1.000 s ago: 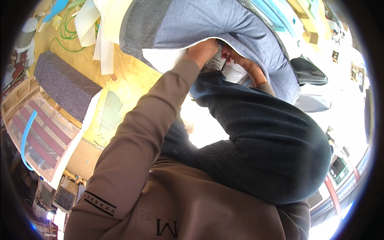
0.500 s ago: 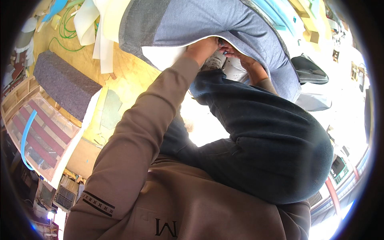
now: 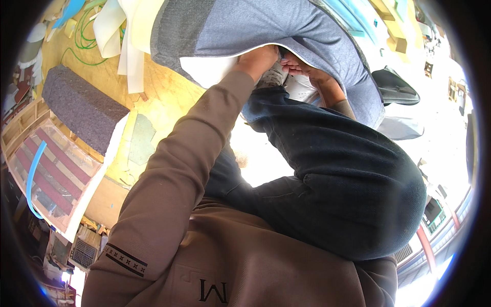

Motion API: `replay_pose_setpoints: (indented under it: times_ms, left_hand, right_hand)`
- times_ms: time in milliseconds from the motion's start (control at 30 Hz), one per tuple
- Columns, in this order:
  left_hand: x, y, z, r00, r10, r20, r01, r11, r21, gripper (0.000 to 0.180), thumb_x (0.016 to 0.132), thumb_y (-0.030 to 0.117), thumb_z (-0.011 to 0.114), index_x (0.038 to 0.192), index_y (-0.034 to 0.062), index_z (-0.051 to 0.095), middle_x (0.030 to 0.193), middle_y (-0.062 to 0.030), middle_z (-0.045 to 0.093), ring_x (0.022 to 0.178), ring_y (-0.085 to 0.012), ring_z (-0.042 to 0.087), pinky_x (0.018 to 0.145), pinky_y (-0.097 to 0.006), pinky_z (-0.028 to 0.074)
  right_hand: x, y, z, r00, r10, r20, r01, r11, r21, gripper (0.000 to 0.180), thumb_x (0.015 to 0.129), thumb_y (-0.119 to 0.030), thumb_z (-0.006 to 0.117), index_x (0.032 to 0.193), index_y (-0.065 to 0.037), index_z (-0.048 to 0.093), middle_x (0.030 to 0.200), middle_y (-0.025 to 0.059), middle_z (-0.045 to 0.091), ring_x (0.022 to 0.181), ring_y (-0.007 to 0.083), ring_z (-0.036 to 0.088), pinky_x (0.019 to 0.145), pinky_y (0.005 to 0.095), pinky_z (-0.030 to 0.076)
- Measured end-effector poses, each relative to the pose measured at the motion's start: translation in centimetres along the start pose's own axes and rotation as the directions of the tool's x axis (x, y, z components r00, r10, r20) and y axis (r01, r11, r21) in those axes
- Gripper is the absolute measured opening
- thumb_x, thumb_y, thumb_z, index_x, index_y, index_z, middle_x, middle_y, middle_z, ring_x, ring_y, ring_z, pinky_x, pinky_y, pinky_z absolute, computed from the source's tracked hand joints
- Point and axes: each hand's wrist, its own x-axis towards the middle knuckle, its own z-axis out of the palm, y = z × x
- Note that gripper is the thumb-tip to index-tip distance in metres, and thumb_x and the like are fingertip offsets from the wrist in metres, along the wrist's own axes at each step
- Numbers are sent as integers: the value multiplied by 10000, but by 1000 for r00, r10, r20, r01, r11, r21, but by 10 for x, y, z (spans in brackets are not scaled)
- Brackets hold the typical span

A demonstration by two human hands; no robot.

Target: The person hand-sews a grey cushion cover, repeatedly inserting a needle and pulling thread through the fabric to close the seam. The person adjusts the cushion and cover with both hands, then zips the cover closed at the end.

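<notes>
Closest to the camera, a brown sweatshirt fills the lower part of the view, and its left sleeve (image 3: 174,174) runs up and away toward the work. Beside it a raised knee in dark blue trousers (image 3: 353,184) takes up the right half, with a grey shoe (image 3: 272,77) at the far end of the leg.

Beyond the sleeve, the left hand (image 3: 257,60) is tucked under the lower edge of a large grey fabric cover (image 3: 266,25), its fingers curled around that edge and the white foam pad (image 3: 207,69) that shows beneath it. The right hand (image 3: 299,66) sits just beside it, pressed up against the inside of the same cover near the shoe; its fingers are bent, but whether they actually pinch the fabric cannot be told. The cover drapes over both hands and spreads across the upper middle of the view.

Farther left, on the yellow plywood floor (image 3: 153,97), lies a dark grey upholstered block (image 3: 82,107), well apart from the hands. White foam strips (image 3: 120,30) and a green cord (image 3: 84,36) lie at the far top left, and a wooden frame (image 3: 46,174) with red slats lies at the left edge.
</notes>
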Motion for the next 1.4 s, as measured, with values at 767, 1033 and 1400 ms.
replay_pose_setpoints:
  times_ms: [767,1033,1400]
  left_hand:
    - [-6,9,-19,998,-2,55,-1,999,47,429,1109,325,481,1276,31,745,1277,-199,765,1174,-378,741,1012,-527,583]
    - [-2,3,-5,997,-5,80,-2,996,87,476,1112,377,469,1329,67,757,1367,-193,737,1279,-397,687,1134,-525,506]
    - [-4,1,-8,997,14,80,-12,1000,-21,455,1064,350,528,1366,97,756,1410,-181,722,1294,-393,684,1157,-504,487]
  right_hand:
    - [-8,-16,27,979,185,-82,-161,956,245,247,1069,-369,712,1152,-146,778,1141,9,800,1083,163,738,1030,343,550]
    - [-8,-28,15,975,221,-24,-221,950,-221,371,989,-494,765,1108,-143,788,1085,13,801,956,139,763,882,293,574]
    - [-30,-67,53,972,-199,-122,104,835,-540,219,1078,-278,701,1143,-73,738,1033,44,779,907,156,743,779,300,554]
